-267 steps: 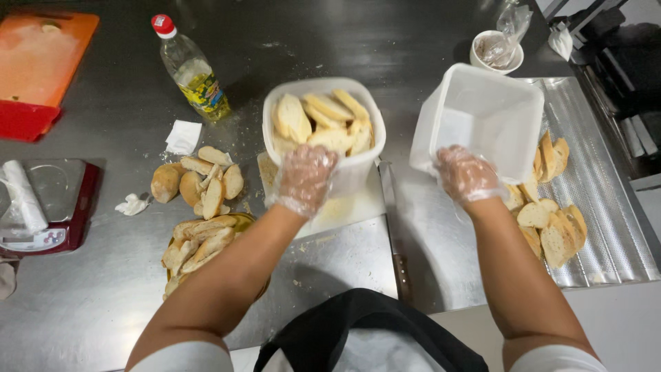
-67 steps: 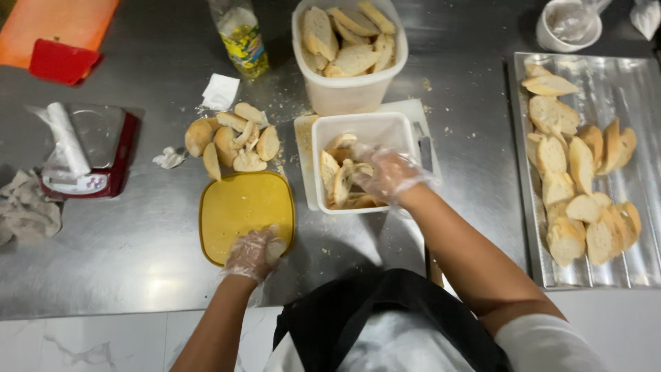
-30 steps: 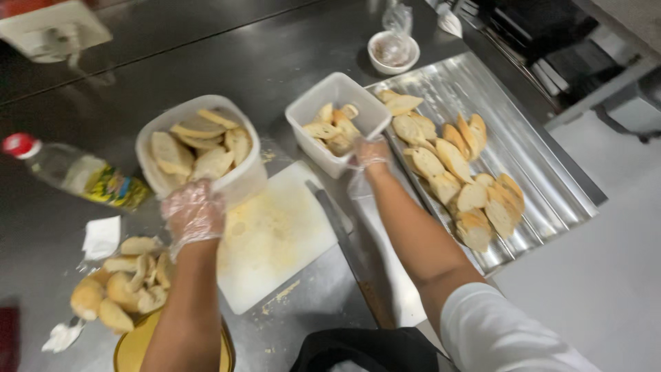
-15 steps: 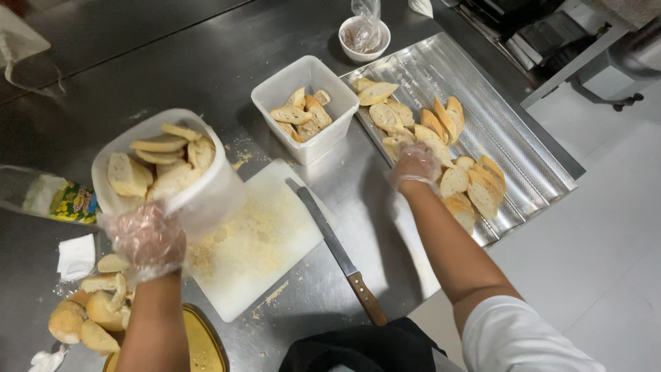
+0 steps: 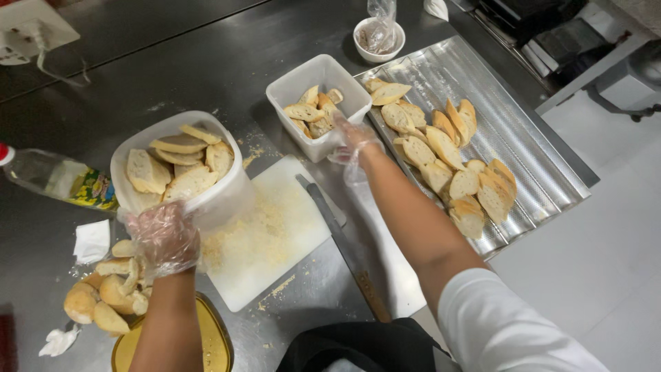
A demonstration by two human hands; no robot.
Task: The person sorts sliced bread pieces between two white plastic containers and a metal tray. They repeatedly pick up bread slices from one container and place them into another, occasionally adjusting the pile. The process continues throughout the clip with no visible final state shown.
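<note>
**Two tubs of sliced bread, one in each gloved hand**

The round white tub (image 5: 180,165), heaped with bread slices, sits tilted over the near-left edge of the white cutting board (image 5: 275,234). The left hand (image 5: 164,238), in a thin clear glove, grasps its near wall from below. The square white tub (image 5: 318,103), partly filled with smaller slices, stands on the steel counter (image 5: 172,69) just beyond the board's far corner. The right hand (image 5: 352,141), gloved too, grips its near rim, fingers curled over the edge.

Crumbs cover the board. A long knife (image 5: 337,241) lies along its right edge, blade towards the square tub, wooden handle towards the person; the right forearm crosses above it. Right of the square tub, touching its side or nearly so, a corrugated metal baking tray (image 5: 523,145) holds rows of bread slices (image 5: 447,165) along its near-left half.

Beside the left wrist a loose pile of bread ends (image 5: 107,289) rests on the counter, against a yellow lid or plate (image 5: 210,341) partly hidden by the forearm. A folded white paper (image 5: 91,241) lies just beyond the pile. Further left a clear plastic bottle (image 5: 55,179) with a red cap and a yellow-green label lies on its side. Beyond the tray's far end stands a small white bowl (image 5: 379,38) with clear plastic film bunched inside.
</note>
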